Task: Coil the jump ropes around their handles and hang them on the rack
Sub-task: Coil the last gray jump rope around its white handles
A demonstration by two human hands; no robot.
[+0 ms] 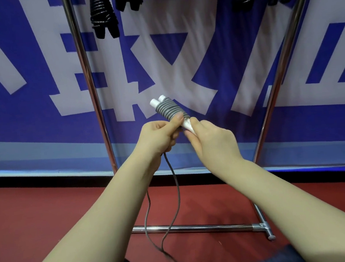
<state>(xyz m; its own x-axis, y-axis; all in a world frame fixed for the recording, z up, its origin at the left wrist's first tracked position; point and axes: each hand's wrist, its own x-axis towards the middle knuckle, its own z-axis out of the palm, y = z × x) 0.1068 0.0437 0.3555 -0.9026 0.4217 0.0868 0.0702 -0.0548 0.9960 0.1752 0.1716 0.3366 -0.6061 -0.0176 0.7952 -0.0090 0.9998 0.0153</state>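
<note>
One half-coiled rope (171, 109) between rack uprights (87, 75)

A blue fabric banner (43, 128) fills the view from 9 o'clock over 12 to 3 o'clock, standing as the back wall. Large pale, greyish-white characters (44, 58) are printed across it, cut off at the top and at both sides. The cloth shows soft creases and folds near 1 o'clock. Along its lower part runs a lighter blue band (45, 149), ending in a thin bright edge. Below that edge lies a narrow dark gap (47, 179). The floor (50, 213) is smooth and reddish-brown, spreading from 8 o'clock across 6 to 4 o'clock, paler toward the middle where even, soft light falls on it.
</note>
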